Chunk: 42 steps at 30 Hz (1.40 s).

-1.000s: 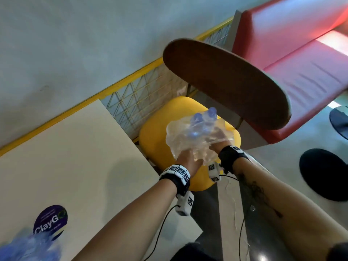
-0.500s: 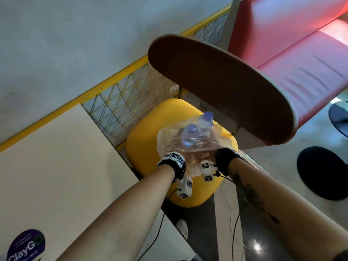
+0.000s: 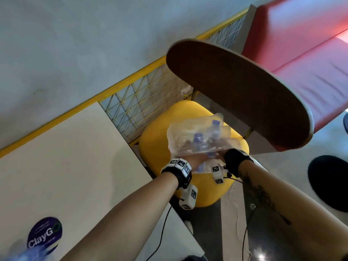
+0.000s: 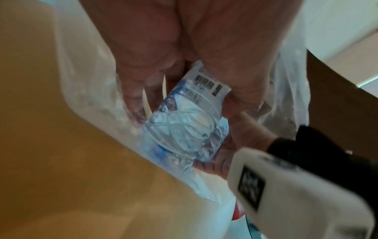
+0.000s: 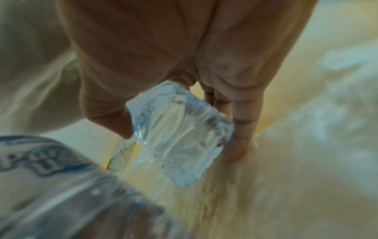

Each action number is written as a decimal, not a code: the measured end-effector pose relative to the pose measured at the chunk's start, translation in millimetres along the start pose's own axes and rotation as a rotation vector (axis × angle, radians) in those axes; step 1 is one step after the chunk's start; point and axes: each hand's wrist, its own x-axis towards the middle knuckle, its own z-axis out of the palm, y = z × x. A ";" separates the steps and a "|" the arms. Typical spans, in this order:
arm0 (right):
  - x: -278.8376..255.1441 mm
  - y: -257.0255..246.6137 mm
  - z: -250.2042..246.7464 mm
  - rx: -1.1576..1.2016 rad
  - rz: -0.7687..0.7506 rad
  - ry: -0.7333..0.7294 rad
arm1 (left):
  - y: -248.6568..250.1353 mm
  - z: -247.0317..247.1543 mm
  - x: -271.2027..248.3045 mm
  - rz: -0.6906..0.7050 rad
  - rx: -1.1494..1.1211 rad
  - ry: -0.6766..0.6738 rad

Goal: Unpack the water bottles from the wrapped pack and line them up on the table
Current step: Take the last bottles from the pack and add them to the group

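The wrapped pack (image 3: 199, 136) is a crumpled clear plastic wrap with blue-capped water bottles inside, lying on the yellow chair seat (image 3: 156, 147). Both hands are at its near end. My left hand (image 3: 195, 159) reaches in through the wrap, and its fingers (image 4: 132, 90) and thumb curl round a labelled water bottle (image 4: 184, 126). My right hand (image 3: 228, 157) grips the base end of another clear bottle (image 5: 180, 134) between thumb and fingers (image 5: 243, 122). A third labelled bottle (image 5: 51, 177) lies blurred close to the right wrist camera.
The white table (image 3: 66, 166) is to the left, with a round purple sticker (image 3: 44, 234) and a blurred blue shape (image 3: 28, 253) at its near corner. A brown chair back (image 3: 235, 91) overhangs the pack. A red bench (image 3: 310, 53) stands behind it, and a yellow mesh railing (image 3: 143, 102) lines the wall.
The pack has come down from mid-air onto the yellow seat. Both hands have shifted to its near end and now hold bottles there.
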 end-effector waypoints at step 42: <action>-281.1 153.8 396.2 -0.821 -0.827 -0.479 | -403.5 -235.3 -294.1 0.138 0.377 0.703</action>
